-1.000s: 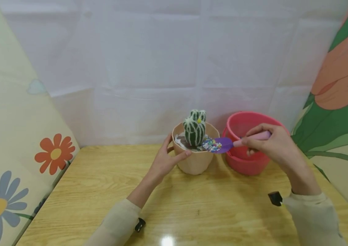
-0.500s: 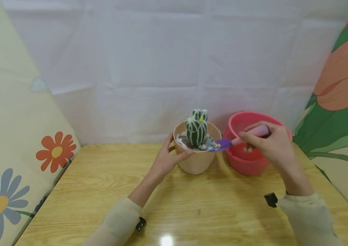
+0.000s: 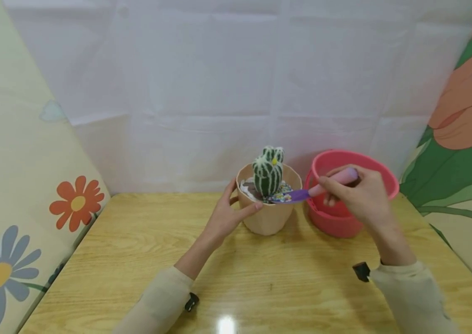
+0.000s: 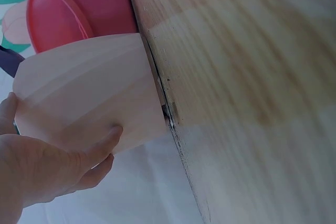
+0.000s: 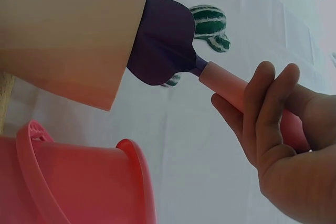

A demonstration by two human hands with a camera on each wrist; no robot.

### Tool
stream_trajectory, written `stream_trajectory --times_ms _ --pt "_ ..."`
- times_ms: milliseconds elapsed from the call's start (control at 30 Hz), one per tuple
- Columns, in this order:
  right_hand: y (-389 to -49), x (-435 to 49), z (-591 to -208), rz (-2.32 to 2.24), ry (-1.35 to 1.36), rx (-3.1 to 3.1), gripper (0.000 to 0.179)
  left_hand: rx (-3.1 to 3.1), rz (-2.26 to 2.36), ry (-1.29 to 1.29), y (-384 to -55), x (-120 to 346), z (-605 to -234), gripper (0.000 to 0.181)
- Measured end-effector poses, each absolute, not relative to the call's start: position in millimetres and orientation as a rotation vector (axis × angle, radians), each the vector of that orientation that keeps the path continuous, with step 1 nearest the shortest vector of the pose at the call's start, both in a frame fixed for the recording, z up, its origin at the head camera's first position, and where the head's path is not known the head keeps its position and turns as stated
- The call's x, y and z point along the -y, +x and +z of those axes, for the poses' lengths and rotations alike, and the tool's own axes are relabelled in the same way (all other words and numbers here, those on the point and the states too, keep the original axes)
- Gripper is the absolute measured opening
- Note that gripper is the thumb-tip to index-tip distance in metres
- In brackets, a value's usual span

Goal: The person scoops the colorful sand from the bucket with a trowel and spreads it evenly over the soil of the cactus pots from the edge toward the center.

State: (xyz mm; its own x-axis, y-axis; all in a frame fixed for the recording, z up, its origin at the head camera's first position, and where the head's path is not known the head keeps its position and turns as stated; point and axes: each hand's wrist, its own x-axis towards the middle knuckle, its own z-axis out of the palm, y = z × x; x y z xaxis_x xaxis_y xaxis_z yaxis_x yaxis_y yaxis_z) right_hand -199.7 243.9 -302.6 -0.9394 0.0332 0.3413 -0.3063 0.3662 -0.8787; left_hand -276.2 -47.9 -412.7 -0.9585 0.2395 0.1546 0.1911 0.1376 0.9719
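A green-and-white cactus (image 3: 267, 176) stands in a beige flowerpot (image 3: 266, 219) on the table. My left hand (image 3: 228, 217) grips the pot's left side, its thumb near the front rim; the left wrist view shows the fingers against the pot wall (image 4: 94, 93). In my right hand (image 3: 363, 192) is a small garden trowel with a pink handle (image 3: 334, 182) and purple blade (image 3: 298, 196). The blade reaches over the pot's right rim, its tip near the cactus base. Multicoloured pebbles (image 3: 284, 195) lie at the tip and beside the cactus. The right wrist view shows fingers curled round the handle (image 5: 226, 85).
A pink bucket (image 3: 336, 226) stands right of the pot, partly under my right hand; its inside is mostly hidden. White cloth (image 3: 202, 93) hangs behind the wooden table (image 3: 236, 278). Flower-printed panels (image 3: 10, 162) flank both sides. A small black piece sits at each sleeve cuff.
The trowel has moved left and its blade has tilted down into the pot. Pebbles have slid off the blade beside the cactus. My left hand stays on the pot.
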Motion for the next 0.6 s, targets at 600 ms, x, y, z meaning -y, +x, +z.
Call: stream_trajectory --times_ms 600 --pt "-187.0 -206.5 -281.5 1.652 0.319 2.252 0.031 -2.176 2.132 0.470 -279.5 52.5 -413.0 0.085"
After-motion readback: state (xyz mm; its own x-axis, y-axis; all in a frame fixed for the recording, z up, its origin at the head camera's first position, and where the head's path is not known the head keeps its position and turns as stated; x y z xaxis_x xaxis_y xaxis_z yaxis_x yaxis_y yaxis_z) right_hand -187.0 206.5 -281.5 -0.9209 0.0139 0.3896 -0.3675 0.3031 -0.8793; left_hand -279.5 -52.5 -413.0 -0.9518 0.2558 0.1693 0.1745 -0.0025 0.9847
